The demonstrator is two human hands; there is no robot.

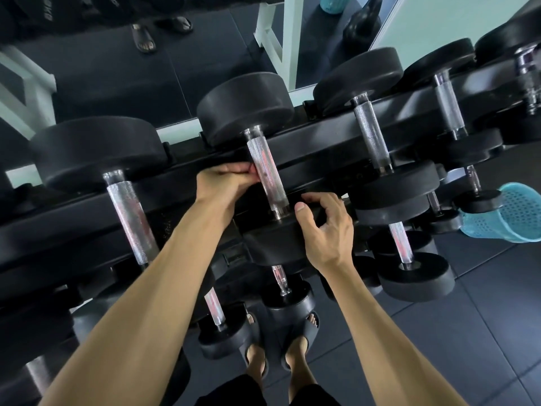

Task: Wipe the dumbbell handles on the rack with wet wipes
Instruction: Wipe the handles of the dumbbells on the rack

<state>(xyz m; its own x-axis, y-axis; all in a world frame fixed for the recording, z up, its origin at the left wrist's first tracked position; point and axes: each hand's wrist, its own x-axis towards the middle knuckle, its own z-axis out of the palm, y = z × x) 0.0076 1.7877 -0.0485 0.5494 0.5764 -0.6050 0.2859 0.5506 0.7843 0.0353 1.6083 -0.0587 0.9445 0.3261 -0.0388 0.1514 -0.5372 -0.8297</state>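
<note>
A black rack (322,148) carries a row of dumbbells with black round heads and knurled chrome handles. The middle dumbbell's handle (268,177) runs from its far head (243,106) to its near head (275,244). My left hand (225,180) holds this handle from the left with bent fingers, the thumb hidden. My right hand (328,227) grips the rim of the near head, thumb on top and fingers curled over its far edge. No wet wipe shows in either hand.
Neighbouring dumbbells sit to the left (128,212) and right (371,136), with smaller ones on lower tiers. A blue perforated basket (509,212) lies at the right. A mirror (117,68) stands behind the rack. My feet in black slides (295,341) stand on dark floor tiles.
</note>
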